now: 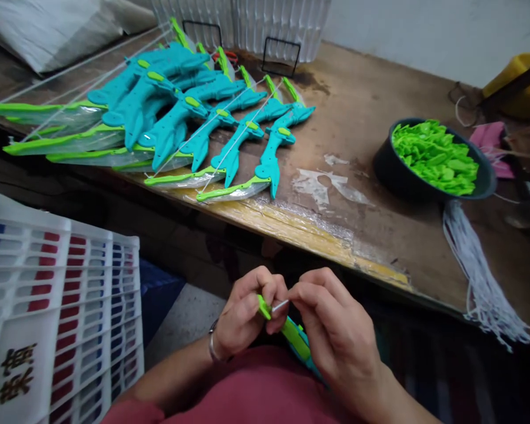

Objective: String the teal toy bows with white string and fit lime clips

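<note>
Close to my body, my left hand (251, 306) grips the light green limb tip of a toy bow (297, 341). The bow's green and teal body runs down to the right, partly hidden behind my right hand (335, 324). Between my hands a short stretch of white string (280, 305) shows at the limb tip, and my right thumb and fingers pinch its end. On the table beyond, several teal and green toy bows (234, 141) lie overlapped in a row, some with white strings stretched across them.
A dark bowl (382, 162) of small bright green plastic pieces (437, 156) stands on the wooden table (357, 88) at right. A bundle of white strings (481, 277) hangs over the table's front edge. At left stands a white plastic crate (82, 235). Clear ribbed trays (278, 26) lean at the back.
</note>
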Demonstrator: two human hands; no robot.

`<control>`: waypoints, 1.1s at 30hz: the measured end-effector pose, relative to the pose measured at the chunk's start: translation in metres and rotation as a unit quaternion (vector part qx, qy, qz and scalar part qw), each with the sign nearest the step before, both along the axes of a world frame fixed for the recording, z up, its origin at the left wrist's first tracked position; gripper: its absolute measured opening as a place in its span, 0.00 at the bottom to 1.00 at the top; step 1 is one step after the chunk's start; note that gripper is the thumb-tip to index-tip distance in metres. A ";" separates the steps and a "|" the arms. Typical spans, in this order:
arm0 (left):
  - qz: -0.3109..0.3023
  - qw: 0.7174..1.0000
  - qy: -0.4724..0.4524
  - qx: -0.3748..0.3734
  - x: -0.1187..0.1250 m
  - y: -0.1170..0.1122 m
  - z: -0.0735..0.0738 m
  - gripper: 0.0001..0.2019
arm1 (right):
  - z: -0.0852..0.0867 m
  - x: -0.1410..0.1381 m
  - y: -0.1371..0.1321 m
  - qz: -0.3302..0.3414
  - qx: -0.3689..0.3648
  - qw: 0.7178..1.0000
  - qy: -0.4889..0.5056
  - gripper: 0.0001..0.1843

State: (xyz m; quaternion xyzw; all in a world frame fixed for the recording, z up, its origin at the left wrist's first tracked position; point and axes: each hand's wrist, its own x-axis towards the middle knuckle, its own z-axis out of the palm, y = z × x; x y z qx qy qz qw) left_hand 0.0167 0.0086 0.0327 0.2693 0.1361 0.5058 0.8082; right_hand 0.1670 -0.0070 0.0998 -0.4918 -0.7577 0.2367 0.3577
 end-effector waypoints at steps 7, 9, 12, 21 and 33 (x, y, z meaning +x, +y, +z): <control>-0.024 1.000 0.012 0.007 -0.002 0.002 0.004 0.20 | 0.000 -0.003 -0.002 0.000 -0.009 1.000 0.012 0.13; -0.026 1.000 0.011 0.008 -0.001 0.003 0.004 0.19 | -0.002 -0.004 -0.001 0.005 -0.008 1.000 0.018 0.14; -0.023 1.000 0.010 0.004 0.000 0.003 0.004 0.18 | -0.004 -0.005 -0.001 0.007 -0.018 1.000 0.023 0.14; 0.013 0.999 0.029 -0.014 0.007 0.009 0.000 0.15 | -0.011 -0.003 -0.002 0.028 0.011 1.000 -0.003 0.18; 0.037 0.976 0.209 -0.059 0.011 0.004 -0.010 0.13 | -0.049 -0.003 0.021 -0.018 0.204 0.961 -0.185 0.12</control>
